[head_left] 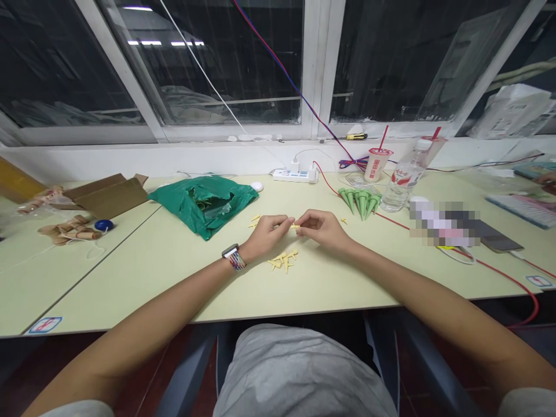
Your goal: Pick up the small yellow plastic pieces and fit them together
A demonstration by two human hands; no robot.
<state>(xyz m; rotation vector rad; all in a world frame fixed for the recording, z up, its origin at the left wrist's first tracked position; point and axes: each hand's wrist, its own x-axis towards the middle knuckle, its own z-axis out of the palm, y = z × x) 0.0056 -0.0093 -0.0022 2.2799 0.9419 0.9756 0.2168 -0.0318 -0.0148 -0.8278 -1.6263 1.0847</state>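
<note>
My left hand (271, 234) and my right hand (320, 229) meet above the middle of the table. Pinched between their fingertips is a small yellow plastic piece (295, 226), mostly covered by the fingers. Just below the hands lies a little pile of similar yellow pieces (284, 260), with thin pegs sticking out. A few more yellow pieces (254, 220) lie beyond my left hand, and a single one (344, 220) is to the right of my right hand. My left wrist wears a watch (234, 256) with a patterned band.
A torn green plastic bag (208, 202) lies back left, near a cardboard box (108, 197) and wooden toys (69, 230). Several green cones (359, 201), a water bottle (402, 179), a cup (377, 165) and a phone (495, 234) stand or lie right. A red cable (460, 255) crosses the table.
</note>
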